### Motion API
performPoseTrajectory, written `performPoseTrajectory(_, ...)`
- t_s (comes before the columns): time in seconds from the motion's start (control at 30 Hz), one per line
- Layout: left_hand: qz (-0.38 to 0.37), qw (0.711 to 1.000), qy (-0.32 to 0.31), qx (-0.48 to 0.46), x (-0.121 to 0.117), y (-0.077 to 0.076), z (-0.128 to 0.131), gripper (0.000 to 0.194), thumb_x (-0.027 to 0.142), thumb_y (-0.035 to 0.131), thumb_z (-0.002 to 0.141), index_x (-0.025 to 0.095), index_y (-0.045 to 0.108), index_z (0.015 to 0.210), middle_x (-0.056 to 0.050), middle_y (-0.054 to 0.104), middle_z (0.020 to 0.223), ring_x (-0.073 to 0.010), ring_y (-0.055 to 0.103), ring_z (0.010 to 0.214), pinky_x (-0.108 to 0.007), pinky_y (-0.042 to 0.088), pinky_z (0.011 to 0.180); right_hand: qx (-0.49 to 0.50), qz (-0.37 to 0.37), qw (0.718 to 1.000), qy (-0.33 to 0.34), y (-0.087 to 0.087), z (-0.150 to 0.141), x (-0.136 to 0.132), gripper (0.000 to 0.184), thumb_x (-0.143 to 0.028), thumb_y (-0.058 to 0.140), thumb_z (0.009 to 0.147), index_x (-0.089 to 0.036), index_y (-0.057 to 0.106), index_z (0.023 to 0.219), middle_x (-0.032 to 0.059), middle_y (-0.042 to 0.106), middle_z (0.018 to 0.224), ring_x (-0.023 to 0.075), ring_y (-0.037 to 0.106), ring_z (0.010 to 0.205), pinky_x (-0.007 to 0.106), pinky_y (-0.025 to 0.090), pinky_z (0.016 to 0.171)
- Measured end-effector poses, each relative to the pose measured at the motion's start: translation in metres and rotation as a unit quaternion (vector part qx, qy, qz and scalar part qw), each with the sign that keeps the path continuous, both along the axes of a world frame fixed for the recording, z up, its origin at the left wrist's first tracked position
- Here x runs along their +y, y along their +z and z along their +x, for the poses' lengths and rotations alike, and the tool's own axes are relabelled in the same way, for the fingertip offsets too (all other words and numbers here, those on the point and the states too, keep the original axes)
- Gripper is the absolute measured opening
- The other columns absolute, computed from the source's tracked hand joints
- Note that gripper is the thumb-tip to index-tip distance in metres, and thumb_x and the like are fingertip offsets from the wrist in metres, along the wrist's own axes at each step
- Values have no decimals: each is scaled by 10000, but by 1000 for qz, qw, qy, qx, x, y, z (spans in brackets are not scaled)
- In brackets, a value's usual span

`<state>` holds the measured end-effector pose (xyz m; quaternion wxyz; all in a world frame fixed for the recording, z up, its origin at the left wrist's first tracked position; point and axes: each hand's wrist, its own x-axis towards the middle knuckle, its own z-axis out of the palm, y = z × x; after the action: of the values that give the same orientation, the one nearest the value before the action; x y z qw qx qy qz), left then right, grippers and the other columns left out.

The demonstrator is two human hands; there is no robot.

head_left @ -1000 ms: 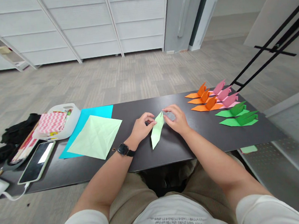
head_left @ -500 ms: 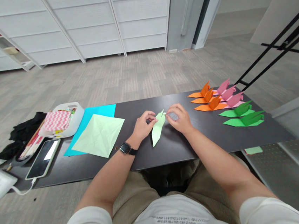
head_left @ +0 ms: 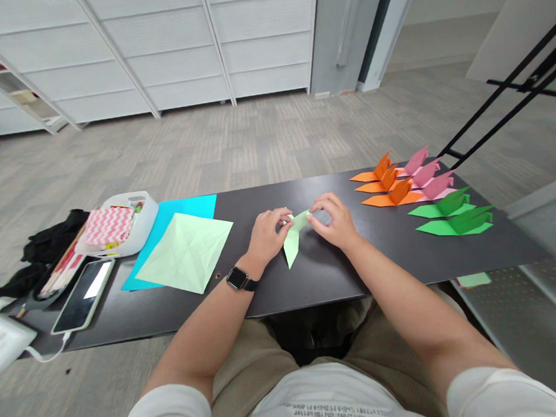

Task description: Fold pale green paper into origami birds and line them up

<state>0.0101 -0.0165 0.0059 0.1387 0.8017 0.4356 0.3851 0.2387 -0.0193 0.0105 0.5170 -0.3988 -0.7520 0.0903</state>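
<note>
A pale green folded paper bird (head_left: 293, 241) is held between my two hands over the middle of the dark table. My left hand (head_left: 270, 233) pinches its upper left side between thumb and fingers. The thumb and fingertips of my right hand (head_left: 334, 220) pinch its upper right part. One pointed end of the paper hangs down towards me, and the fingertips hide parts of the upper folds. To the left, a creased pale green sheet (head_left: 186, 253) lies on a bright blue sheet (head_left: 141, 276).
At the table's right (head_left: 386, 263) stand folded paper birds: orange (head_left: 395, 195), pink (head_left: 436, 188) and green (head_left: 471, 221). On the left are a white basket (head_left: 149, 221), a phone (head_left: 84, 296) on a cable, a white charger (head_left: 3, 341) and black cloth (head_left: 52, 240).
The upper part of the pale green paper has spread sideways between my fingers, where it was narrow and upright before. Both hands stay nearly in place.
</note>
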Motion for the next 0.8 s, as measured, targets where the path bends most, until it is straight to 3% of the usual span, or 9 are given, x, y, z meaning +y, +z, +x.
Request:
performPoseTrajectory(0.13,19,1000,0,13,-2,0,1,209,250,707,977,236,661,1180,-24,790,1061,-222,702,1003,-388,493,977,20,-32,999,20,-1,0,2,140,-324,705,930,-256,702,1052,78,656,1077,238,646,1005,406,558,851)
performPoseTrajectory(0.27,17,1000,9,12,-2,0,2,209,244,711,977,233,667,1181,-21,793,1050,-219,698,1003,-379,487,976,36,-44,998,23,-2,0,3,92,-345,706,945,-256,726,935,68,650,1039,232,655,1007,414,557,885)
performPoseTrajectory(0.53,7,1000,-2,28,0,1,2,214,284,733,971,247,709,1180,-10,812,1030,-218,702,985,-385,488,955,38,-24,999,25,2,0,1,63,-293,720,942,-264,746,892,49,656,978,223,660,949,420,556,894)
performPoseTrajectory(0.8,4,999,-11,44,3,-1,1,70,296,716,980,250,767,968,-4,811,996,-209,693,946,-376,499,927,22,-32,999,30,1,0,1,70,-321,722,940,-277,772,963,54,656,1007,226,659,961,420,569,890)
